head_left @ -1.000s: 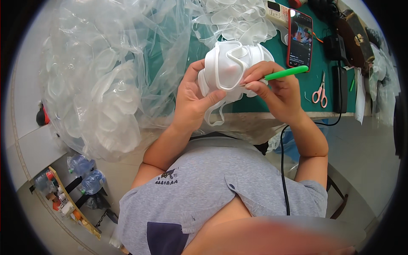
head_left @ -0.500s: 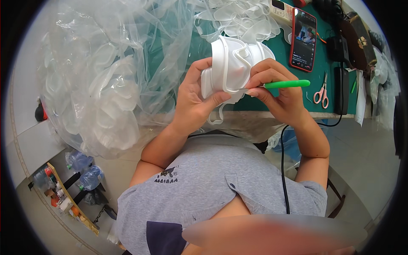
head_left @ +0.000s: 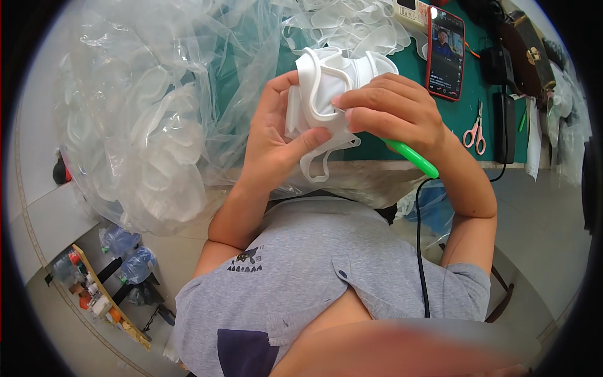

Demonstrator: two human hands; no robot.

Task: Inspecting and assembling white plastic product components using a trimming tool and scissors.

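Note:
A white moulded, rubbery-looking piece (head_left: 329, 85) with raised wavy rims and a hollow middle is held up above the near edge of the table. My left hand (head_left: 275, 143) is wrapped round its left side, thumb along the lower edge. In my right hand (head_left: 402, 108) is a thin tool with a bright green handle (head_left: 413, 158); the handle sticks out below the palm, pointing down and right. Its thin metal end shows only briefly by the fingertips, at the piece's lower rim, so its exact shape is hidden. A thin white strap-like loop (head_left: 314, 174) hangs below the piece.
Clear plastic bags (head_left: 144, 125) with white pieces cover the left. More white pieces (head_left: 352, 25) lie at the back of the green mat (head_left: 465, 116). On the right are a red-cased phone (head_left: 445, 53), pink-handled scissors (head_left: 475, 135), a black power strip (head_left: 504, 125) and a cable (head_left: 419, 251).
The white piece has moved slightly left and tilted. My right hand has turned over its lower rim; the green handle has swung from pointing right to pointing down and right.

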